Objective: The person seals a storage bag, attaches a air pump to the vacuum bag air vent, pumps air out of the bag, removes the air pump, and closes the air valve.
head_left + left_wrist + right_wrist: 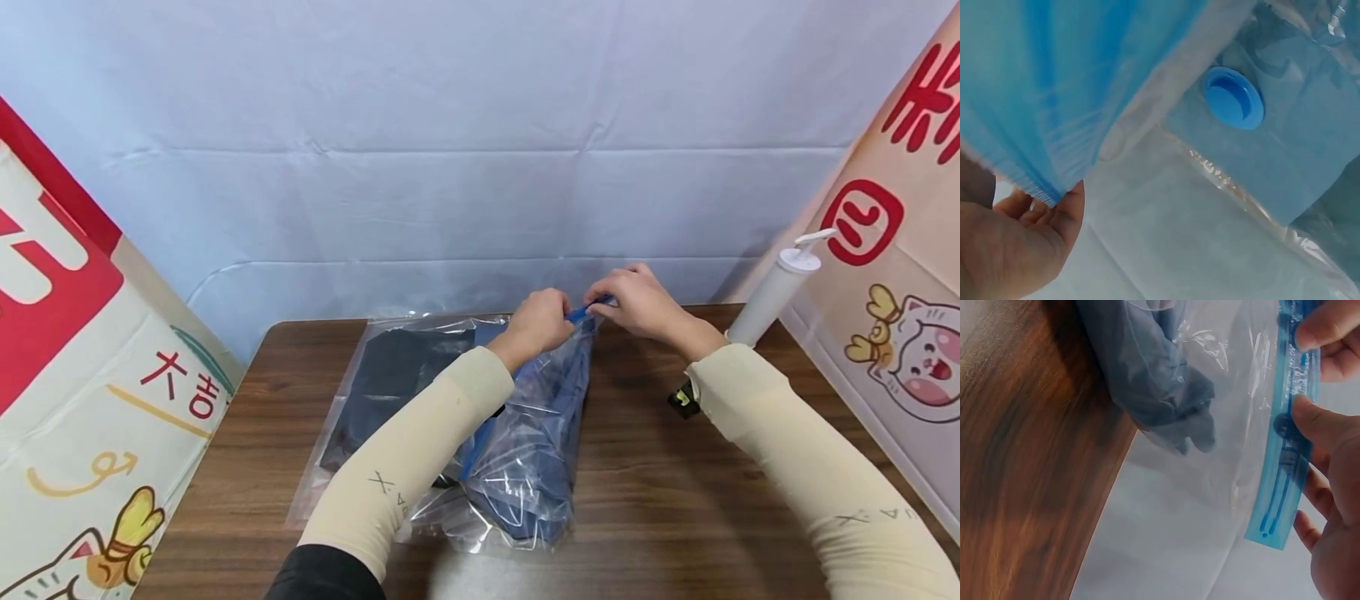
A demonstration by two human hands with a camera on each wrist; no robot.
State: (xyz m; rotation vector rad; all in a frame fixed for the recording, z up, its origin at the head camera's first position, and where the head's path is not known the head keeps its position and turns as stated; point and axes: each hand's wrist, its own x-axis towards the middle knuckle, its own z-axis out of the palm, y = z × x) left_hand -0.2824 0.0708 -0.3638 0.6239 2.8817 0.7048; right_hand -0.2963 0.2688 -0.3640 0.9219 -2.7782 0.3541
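A clear zip storage bag [525, 433] with folded blue-grey clothing [1141, 369] inside lies on the table, its mouth raised at the far edge. My left hand [542, 321] pinches the blue zip strip [579, 314] along that mouth. Close beside it, my right hand [636, 304] holds the strip's right end between thumb and fingers. In the right wrist view the strip [1275, 494] runs between the thumb and the fingers. A round blue valve [1232, 97] shows on clear film in the left wrist view.
Another clear bag with dark clothing [397, 367] lies to the left, partly behind my left arm. At the back right stands a white hand pump [772, 292]. A small black and yellow object [683, 400] sits by my right sleeve. Cloth walls enclose the wooden table [630, 500].
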